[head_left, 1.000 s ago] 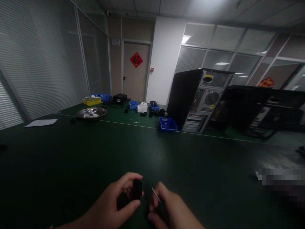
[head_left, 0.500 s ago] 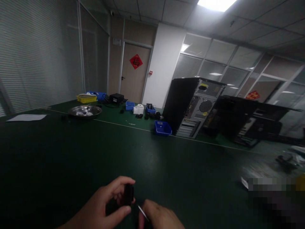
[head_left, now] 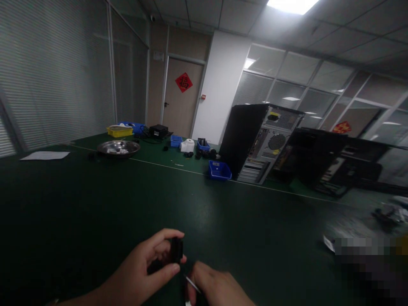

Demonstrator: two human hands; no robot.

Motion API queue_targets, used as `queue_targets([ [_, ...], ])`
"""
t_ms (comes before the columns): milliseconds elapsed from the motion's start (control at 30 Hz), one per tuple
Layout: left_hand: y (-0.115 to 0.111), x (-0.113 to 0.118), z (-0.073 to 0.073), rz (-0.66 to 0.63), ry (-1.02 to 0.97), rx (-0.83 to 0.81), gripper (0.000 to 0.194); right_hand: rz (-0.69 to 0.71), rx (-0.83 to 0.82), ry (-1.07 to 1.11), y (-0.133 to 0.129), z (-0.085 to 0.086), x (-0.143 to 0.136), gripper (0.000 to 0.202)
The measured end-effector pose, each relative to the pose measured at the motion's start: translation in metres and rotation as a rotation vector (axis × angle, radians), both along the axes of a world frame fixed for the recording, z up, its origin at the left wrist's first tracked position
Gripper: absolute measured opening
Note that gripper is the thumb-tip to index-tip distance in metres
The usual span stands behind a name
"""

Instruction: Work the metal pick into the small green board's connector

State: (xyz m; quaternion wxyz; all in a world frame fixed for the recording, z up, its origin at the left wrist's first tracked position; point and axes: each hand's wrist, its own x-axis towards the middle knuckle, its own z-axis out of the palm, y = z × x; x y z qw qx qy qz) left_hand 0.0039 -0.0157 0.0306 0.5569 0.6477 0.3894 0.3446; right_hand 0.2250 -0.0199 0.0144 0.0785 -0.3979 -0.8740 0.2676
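Note:
At the bottom middle of the head view, my left hand [head_left: 146,265] grips a small black block-like part [head_left: 177,250] between thumb and fingers, one edge facing right. Its exact kind is too dark to make out. Just right of it, my right hand [head_left: 216,282] is closed around a thin tool with a metal shaft [head_left: 193,284], perhaps a screwdriver. The shaft slants up and left toward the black part. Whether its tip touches the part I cannot tell. My right hand's fingers mostly hide the handle.
Both hands are above a dark green table [head_left: 137,199]. Beyond are a blue bin [head_left: 219,171], a black computer tower [head_left: 245,140], a steel dish [head_left: 118,148] with small pieces, a paper sheet [head_left: 45,156] and a yellow basket [head_left: 119,131]. Blurred plastic bags [head_left: 347,225] lie at right.
The whole view has shifted slightly to the right. My hands keep their grips on the black part and the tool, both a little higher in the picture.

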Motion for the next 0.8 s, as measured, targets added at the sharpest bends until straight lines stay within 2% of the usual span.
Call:
queue_targets([
  [133, -0.001, -0.001, 0.000, -0.032, -0.009, -0.002, 0.039, 0.048, 0.159, -0.012, -0.001, -0.013, 0.000, 0.020],
  [267, -0.002, -0.001, 0.000, -0.024, -0.022, 0.012, 0.039, 0.107, 0.418, -0.057, -0.004, -0.021, -0.006, 0.014],
  [400, -0.002, -0.002, -0.002, 0.025, -0.029, -0.009, 0.040, 0.131, 0.602, -0.039, -0.008, -0.016, -0.011, 0.003],
  [500, -0.002, -0.003, -0.004, 0.141, -0.029, 0.018, 0.040, 0.128, 0.650, 0.001, -0.011, -0.010, -0.013, 0.008],
  [600, -0.001, -0.004, -0.005, 0.193, -0.041, 0.039, 0.041, 0.093, 0.608, -0.023, -0.011, -0.006, -0.013, 0.004],
  [700, -0.001, -0.004, -0.004, 0.190, -0.050, 0.027, 0.043, 0.025, 0.419, -0.018, -0.010, 0.002, -0.011, 0.016],
  [800, -0.003, -0.003, -0.001, 0.213, -0.043, 0.012, 0.042, -0.031, 0.215, 0.108, -0.009, 0.013, -0.008, 0.019],
])
